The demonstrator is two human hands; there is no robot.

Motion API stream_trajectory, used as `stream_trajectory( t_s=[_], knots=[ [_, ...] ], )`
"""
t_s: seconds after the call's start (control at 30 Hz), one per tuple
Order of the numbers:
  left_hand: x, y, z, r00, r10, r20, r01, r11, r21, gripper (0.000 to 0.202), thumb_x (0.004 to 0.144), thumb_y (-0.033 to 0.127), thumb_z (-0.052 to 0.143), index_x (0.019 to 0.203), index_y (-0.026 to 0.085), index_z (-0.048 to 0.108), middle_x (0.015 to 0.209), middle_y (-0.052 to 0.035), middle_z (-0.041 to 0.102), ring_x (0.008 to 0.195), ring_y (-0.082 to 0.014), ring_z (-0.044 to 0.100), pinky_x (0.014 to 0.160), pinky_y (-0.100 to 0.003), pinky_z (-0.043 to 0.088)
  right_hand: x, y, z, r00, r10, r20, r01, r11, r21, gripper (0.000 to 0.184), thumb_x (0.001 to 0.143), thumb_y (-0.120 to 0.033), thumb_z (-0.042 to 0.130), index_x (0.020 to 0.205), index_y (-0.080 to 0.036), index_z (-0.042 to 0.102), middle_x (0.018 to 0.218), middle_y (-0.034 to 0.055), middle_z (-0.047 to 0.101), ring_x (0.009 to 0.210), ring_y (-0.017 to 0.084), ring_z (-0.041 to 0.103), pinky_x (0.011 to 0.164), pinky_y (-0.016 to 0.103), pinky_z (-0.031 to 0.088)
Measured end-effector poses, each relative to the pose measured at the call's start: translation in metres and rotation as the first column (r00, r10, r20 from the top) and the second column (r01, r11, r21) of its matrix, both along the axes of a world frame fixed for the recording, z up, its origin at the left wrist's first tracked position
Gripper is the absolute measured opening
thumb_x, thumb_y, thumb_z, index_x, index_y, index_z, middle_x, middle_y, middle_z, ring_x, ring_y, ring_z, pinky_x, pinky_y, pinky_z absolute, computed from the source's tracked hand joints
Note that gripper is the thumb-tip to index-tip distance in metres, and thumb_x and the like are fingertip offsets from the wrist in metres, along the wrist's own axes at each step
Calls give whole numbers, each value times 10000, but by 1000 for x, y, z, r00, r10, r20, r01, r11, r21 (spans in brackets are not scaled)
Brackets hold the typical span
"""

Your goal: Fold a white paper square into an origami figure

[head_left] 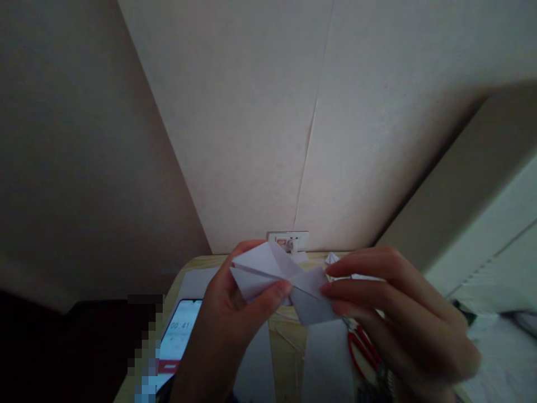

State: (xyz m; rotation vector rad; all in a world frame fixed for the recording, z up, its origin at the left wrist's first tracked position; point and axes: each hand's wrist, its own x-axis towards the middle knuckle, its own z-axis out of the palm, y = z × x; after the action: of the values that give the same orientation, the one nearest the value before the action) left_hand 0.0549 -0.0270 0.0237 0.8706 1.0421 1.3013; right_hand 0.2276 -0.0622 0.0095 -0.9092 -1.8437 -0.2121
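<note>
A folded piece of white paper is held up above a small wooden table, with several creases and flaps showing. My left hand grips its left part, thumb pressed on the front and fingers behind. My right hand pinches the paper's right side with its fingertips. Both hands are closed on the paper.
A phone showing a timer lies on the table at the left. Red-handled scissors lie at the right, under my right hand. White paper sheets lie on the table. A wall socket sits behind. A small folded paper piece rests at the back.
</note>
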Motion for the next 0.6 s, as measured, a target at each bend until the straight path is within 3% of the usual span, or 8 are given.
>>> stream_trajectory(
  t_s=[0.17,0.3,0.43,0.5,0.6],
  knots=[
    [1,1,-3,1000,-27,11,26,999,43,247,613,216,861,841,266,778,764,49,807,768,-193,776,709,-250,616,-8,3,0,997,-9,-75,9,1000,7,144,1022,-220,653,888,-181,685,809,-8,651,749,112,617,643,240,500],
    [5,-1,-4,1000,7,-1,-7,999,32,282,580,190,874,831,249,761,674,72,770,665,-164,741,634,-216,588,-14,2,-1,983,-12,-182,11,1000,-6,142,1014,-229,669,878,-187,675,734,-24,659,681,105,619,594,236,479],
    [10,-2,-3,998,61,-14,-60,998,24,277,586,155,851,831,233,747,674,80,765,619,-125,707,574,-172,531,-18,-2,0,969,-114,-220,92,990,-108,149,1022,-234,645,875,-235,671,739,-58,701,671,92,657,592,211,486],
    [11,-1,-4,998,58,-11,-57,998,30,258,608,160,853,830,228,741,682,77,766,621,-117,695,583,-169,520,-19,-3,1,962,-147,-231,116,983,-142,143,1008,-212,652,873,-253,673,750,-70,724,679,101,675,659,227,517],
    [8,4,-7,999,50,17,-51,997,59,290,606,167,899,838,225,736,700,73,766,637,-119,684,607,-176,524,-15,0,4,975,-125,-184,103,987,-125,160,993,-147,639,904,-270,690,782,-82,761,696,126,694,934,329,520]
  ],
)
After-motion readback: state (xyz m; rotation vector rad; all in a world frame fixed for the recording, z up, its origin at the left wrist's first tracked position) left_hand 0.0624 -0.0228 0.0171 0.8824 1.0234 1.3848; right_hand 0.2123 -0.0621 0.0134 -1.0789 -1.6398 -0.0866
